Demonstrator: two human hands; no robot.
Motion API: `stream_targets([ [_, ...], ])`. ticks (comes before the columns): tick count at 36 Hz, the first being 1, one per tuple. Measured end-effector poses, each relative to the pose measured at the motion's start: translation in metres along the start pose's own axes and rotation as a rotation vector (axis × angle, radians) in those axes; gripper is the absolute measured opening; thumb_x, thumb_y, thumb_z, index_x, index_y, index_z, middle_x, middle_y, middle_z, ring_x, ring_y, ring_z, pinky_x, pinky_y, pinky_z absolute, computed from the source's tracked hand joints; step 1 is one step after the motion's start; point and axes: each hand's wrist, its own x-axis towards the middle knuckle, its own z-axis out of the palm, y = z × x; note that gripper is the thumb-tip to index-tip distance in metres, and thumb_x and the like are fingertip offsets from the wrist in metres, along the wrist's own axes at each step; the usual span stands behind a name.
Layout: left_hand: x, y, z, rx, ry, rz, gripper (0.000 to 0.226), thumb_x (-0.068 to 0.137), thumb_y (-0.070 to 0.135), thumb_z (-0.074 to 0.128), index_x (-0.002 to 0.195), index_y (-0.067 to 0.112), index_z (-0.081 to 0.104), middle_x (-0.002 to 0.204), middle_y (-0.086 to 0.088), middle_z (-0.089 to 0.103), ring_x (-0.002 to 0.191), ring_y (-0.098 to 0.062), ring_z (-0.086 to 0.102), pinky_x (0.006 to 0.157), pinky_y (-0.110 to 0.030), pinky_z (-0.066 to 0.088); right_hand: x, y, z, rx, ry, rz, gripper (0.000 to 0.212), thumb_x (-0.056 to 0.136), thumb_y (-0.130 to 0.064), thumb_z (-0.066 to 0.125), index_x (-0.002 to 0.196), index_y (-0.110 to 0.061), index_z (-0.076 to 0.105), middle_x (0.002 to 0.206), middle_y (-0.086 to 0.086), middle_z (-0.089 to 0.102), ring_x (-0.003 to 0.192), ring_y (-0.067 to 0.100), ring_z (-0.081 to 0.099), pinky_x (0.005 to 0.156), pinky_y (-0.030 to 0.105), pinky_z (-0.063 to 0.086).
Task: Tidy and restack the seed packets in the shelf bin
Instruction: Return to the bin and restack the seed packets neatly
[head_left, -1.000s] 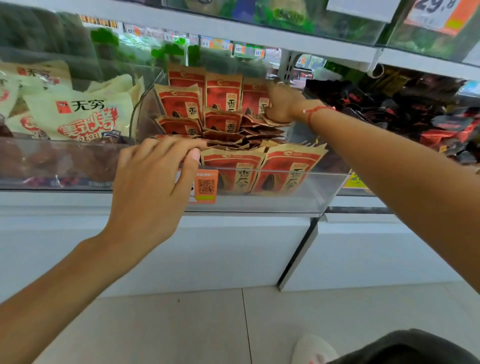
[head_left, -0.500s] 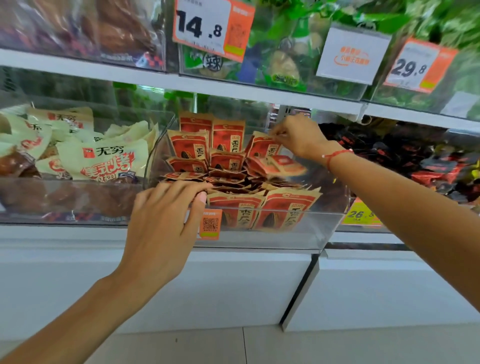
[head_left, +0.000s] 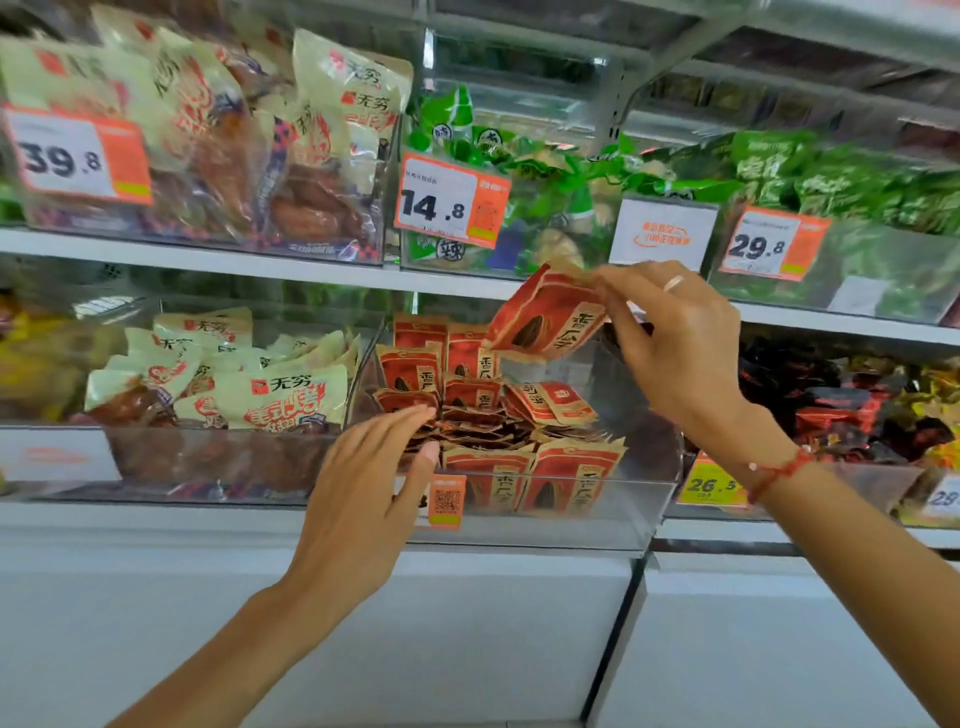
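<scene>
Lifted since half a second ago, one red seed packet (head_left: 548, 315) now hangs tilted above the bin's back right corner, pinched at its top edge by the right hand (head_left: 680, 353), which earlier was still down among the pile. Its foil is glossy and crinkled, flat and roughly rectangular, printed with a dark seed. Below it, the clear plastic bin (head_left: 644, 499) holds the rest of the packets (head_left: 483, 415): two stand upright against the front wall, about five stand at the back, one lies face up near the right wall, and a jumbled layer in the middle is too tangled to count. An orange code label (head_left: 448, 501) sticks to the bin's front wall. At the front left corner the left hand (head_left: 374, 488) reaches over the rim as before, fingers straight and together, tips touching the loose packets. A red string bracelet (head_left: 779, 470) circles the right wrist, with a ring (head_left: 674, 283) on one finger. Cream snack bags (head_left: 280, 395) fill the bin to the left, and a 14.8 price tag (head_left: 449, 200) hangs on the shelf above.
</scene>
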Motion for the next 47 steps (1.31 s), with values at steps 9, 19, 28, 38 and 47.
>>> stream_targets([
  [9,-0.009,0.034,-0.031,-0.597,0.035,-0.203,0.073,0.068,0.078,0.044,0.135,0.051,0.036,0.134,0.029,0.042,0.124,0.012,0.038,0.104,-0.030,0.036,0.006,-0.068,-0.036,0.563,-0.119,0.424,0.019,0.093,-0.022,0.045,0.108,-0.018,0.056,0.089,-0.012,0.055,0.076,-0.002,0.048,0.067,0.014,0.035],
  [19,-0.014,0.025,-0.025,-0.536,-0.181,-0.284,0.031,0.079,0.040,0.068,0.107,0.028,0.063,0.096,0.017,0.072,0.089,0.000,0.067,0.076,-0.023,0.053,-0.044,-0.095,-0.011,1.029,-0.457,0.723,0.013,0.089,-0.007,0.060,0.093,-0.018,0.065,0.092,-0.010,0.065,0.082,0.006,0.064,0.065,0.020,0.055],
  [28,-0.018,0.024,-0.021,-0.756,-0.203,-0.438,0.017,0.086,0.028,0.066,0.103,0.027,0.066,0.098,0.008,0.074,0.087,-0.005,0.070,0.065,-0.013,0.053,-0.061,-0.099,-0.008,1.252,-0.648,1.073,0.014,0.091,-0.021,0.057,0.094,-0.010,0.065,0.082,0.000,0.075,0.074,0.010,0.071,0.058,0.014,0.052],
  [38,-0.027,0.026,-0.020,-0.795,-0.367,-0.490,0.029,0.087,0.038,0.059,0.113,0.027,0.064,0.104,0.011,0.072,0.093,-0.003,0.069,0.073,-0.017,0.054,-0.069,-0.096,-0.008,1.179,-0.486,1.132,0.013,0.090,-0.020,0.059,0.094,-0.011,0.068,0.083,0.004,0.075,0.076,0.016,0.072,0.056,0.018,0.054],
  [47,-0.024,0.022,-0.028,-0.751,-0.321,-0.419,0.021,0.089,0.030,0.061,0.107,0.025,0.068,0.101,0.010,0.073,0.094,-0.004,0.069,0.071,-0.013,0.052,-0.064,-0.086,-0.010,1.165,-0.689,1.146,0.021,0.088,-0.029,0.062,0.105,-0.018,0.067,0.092,0.002,0.075,0.088,0.020,0.071,0.087,0.043,0.055],
])
